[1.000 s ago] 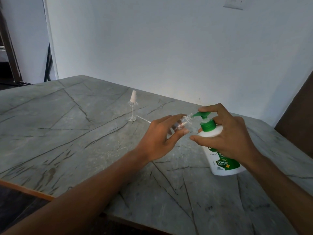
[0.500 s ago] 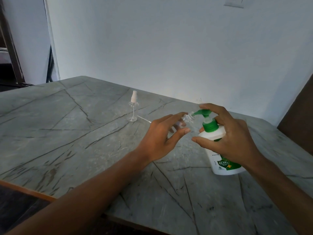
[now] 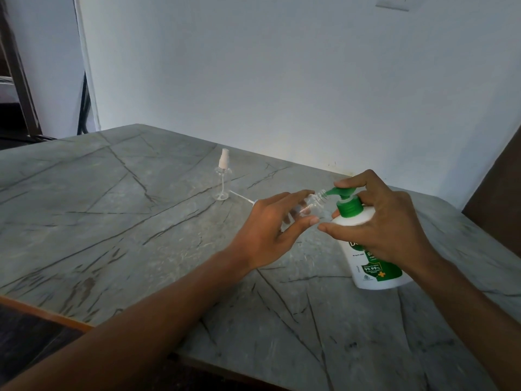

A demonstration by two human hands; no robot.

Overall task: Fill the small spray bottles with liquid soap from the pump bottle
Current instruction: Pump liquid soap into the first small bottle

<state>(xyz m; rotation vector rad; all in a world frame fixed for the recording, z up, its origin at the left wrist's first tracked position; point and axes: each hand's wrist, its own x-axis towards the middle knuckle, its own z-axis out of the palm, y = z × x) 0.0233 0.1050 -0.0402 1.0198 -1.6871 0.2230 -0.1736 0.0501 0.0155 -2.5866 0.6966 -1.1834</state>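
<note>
Spray bottle (image 3: 317, 205), prob light & slick, is sitting pinched mid-body in left hand (image 3: 270, 235), right hand (image 3: 380, 227) gripping pump bottle (image 3: 372, 275).

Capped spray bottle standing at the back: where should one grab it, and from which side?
Probably pinch the bottle round its clear body, below the white cap, coming from the near left: it stands upright and slim, and a loose tube lies at its right.

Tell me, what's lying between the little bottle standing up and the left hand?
A thin white tube lies on the table between the standing spray bottle and the left hand, which holds an uncapped small bottle. The head view shows it.
</note>
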